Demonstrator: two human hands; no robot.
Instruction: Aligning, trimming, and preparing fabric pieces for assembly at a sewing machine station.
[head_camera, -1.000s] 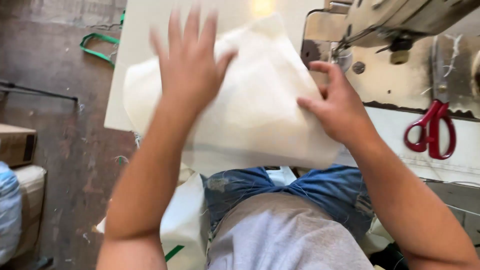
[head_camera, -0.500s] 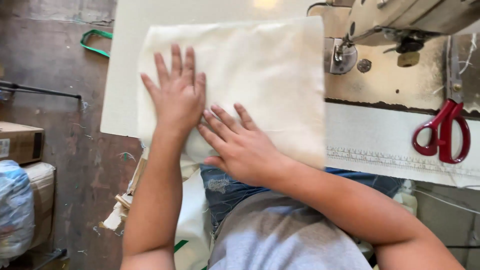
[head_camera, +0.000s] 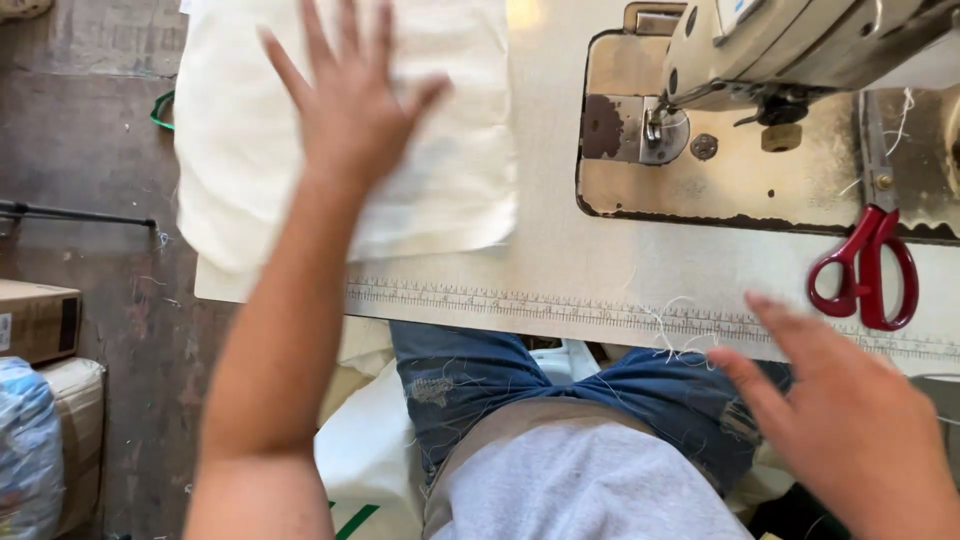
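Left hand (head_camera: 352, 110) is spread wide, fingers splayed, palm down over the cream cloth (head_camera: 440, 170), and it grips nothing. Whether the palm presses the fabric or floats just above it, I cannot tell. The cloth is a folded stack lying flat at the far left of the table (head_camera: 600, 270), its left side hanging past the table's left edge and its near edge sitting just short of the printed ruler strip (head_camera: 520, 305) that runs along the table's near side.

Right hand (head_camera: 850, 430) is down at the near right, open and empty, fingers loosely extended, off the table's near edge and above the lap. It is well apart from the cloth, so the two hands sit far from each other, one on the fabric side, one on the scissors side.

Red-handled scissors (head_camera: 868, 265) lie on the table just beyond the right hand, handles toward the near edge. Farther back, the sewing machine (head_camera: 800, 45) rises over its worn metal plate (head_camera: 640, 150), to the right of the cloth with bare table between them.
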